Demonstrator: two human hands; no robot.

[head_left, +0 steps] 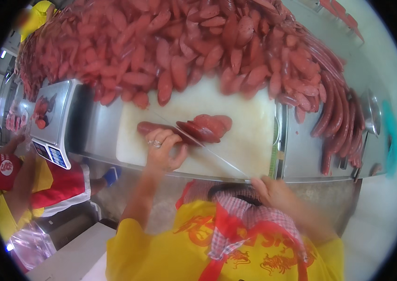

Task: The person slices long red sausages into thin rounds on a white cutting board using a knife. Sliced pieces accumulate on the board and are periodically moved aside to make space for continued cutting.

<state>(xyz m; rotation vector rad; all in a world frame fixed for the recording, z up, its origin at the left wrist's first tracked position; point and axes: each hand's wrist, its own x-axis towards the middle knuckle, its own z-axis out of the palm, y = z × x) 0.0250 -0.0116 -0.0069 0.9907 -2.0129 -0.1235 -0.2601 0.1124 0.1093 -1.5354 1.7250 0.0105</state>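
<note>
On the white cutting board [254, 140] lies a dark red sausage [148, 126], its uncut end toward the left. The fingers of my left hand [163, 150], one wearing a ring, are closed on the sausage. My right hand [275, 192], partly blurred at the board's front edge, is closed around the handle end of a long knife. The knife's thin blade [224, 160] slants up and left across the sausage, close beside my left fingers. Right of the blade, several slanted slices [210, 127] lean overlapping on the board.
A large heap of cut sausage pieces [161, 51] covers the table beyond the board. Whole sausages [334, 114] lie at the right, near a metal bowl [371, 112] and a teal cloth [389, 140]. At left stands a scale [60, 122] bearing pieces; a co-worker [18, 187] is beside it.
</note>
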